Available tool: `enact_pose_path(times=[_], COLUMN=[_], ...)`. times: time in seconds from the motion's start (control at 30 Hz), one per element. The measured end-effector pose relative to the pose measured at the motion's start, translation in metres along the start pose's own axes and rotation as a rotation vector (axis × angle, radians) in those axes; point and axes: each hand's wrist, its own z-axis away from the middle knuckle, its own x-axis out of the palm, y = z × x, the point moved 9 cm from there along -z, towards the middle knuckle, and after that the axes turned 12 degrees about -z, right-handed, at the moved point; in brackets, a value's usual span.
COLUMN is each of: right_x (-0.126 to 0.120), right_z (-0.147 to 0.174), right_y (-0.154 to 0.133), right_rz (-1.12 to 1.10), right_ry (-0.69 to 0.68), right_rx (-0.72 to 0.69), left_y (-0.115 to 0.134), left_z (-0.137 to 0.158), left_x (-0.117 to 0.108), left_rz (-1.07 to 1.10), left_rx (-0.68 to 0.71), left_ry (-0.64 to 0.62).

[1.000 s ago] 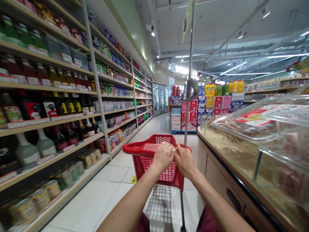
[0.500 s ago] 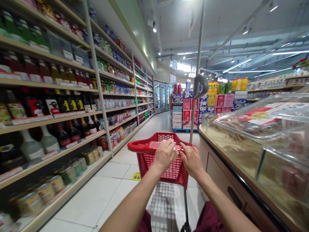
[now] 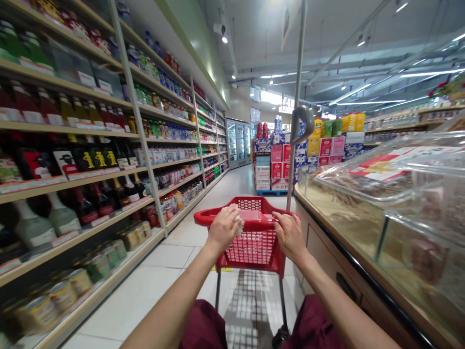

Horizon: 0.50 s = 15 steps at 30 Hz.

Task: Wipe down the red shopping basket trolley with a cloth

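Observation:
A red plastic shopping cart (image 3: 250, 249) stands in front of me, its wide red handle (image 3: 258, 223) running across. My left hand (image 3: 222, 229) is closed around a crumpled white cloth or tissue (image 3: 240, 226) and presses it on the left part of the handle. Near the handle's right end, my right hand (image 3: 289, 236) is curled over the bar, its thumb on the near side. Part of the cart's basket is hidden behind the handle and my hands.
Shelves (image 3: 69, 180) of bottles and cans line the left. A counter (image 3: 327, 247) with clear plastic-covered trays runs close on the right. Ahead, stacked cartons (image 3: 278, 169) stand on a blue pallet beside a grey pole (image 3: 297, 87). White tiled floor (image 3: 145, 286) lies left of the cart.
My left hand has slid left along the handle with the white cloth, away from my right hand. The right hand stays at the right end. The view has shifted slightly.

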Motion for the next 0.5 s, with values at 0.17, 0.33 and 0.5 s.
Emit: enact_pose_path(times=[0.17, 0.33, 0.5], right_x=[-0.011, -0.016, -0.024], right_z=[0.000, 0.002, 0.004], right_y=[0.004, 0.010, 0.018], right_rz=[-0.097, -0.150, -0.200], right_ry=[0.084, 0.109, 0.122], right_rx=[0.047, 0.076, 0.091], left_y=[-0.057, 0.009, 0.007], left_z=[0.011, -0.004, -0.004], left_x=[-0.012, 0.006, 0.003], left_rz=[-0.073, -0.019, 0.034], left_rx=[-0.164, -0.070, -0.027], left_ry=[0.048, 0.042, -0.006])
